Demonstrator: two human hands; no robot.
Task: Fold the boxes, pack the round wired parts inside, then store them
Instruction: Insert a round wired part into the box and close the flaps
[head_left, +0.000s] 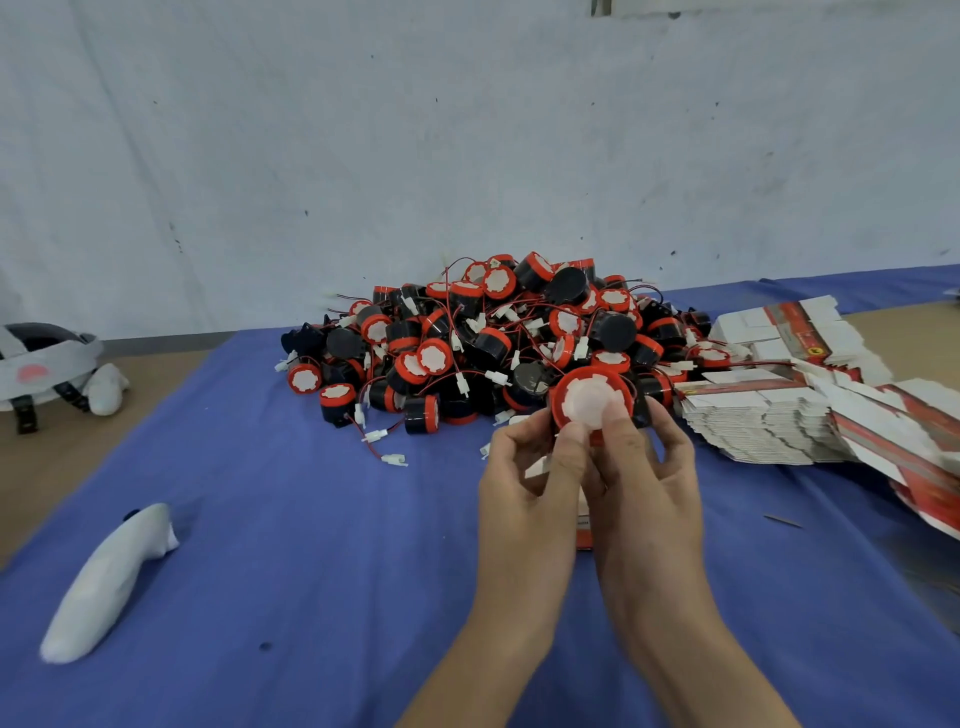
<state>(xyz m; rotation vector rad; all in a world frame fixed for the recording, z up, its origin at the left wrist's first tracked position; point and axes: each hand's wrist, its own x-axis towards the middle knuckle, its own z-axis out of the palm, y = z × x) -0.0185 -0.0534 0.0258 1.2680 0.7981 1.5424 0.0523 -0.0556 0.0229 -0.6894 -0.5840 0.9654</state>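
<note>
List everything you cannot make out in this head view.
All in the head view:
Box: mostly hidden behind the left hand and right hand; only a flap and a red edge show.
Round part in both hands: body and wire covered by fingers.
Stack of flat boxes: print too small to read; right end cut by the frame edge.
Grey and white thing: cut by the left edge.

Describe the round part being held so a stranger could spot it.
On the blue cloth, find the big heap of black-and-red round wired parts. At its near right edge, the left hand and right hand hold one red-rimmed part, white face showing. It alone is gripped in fingers.
</note>
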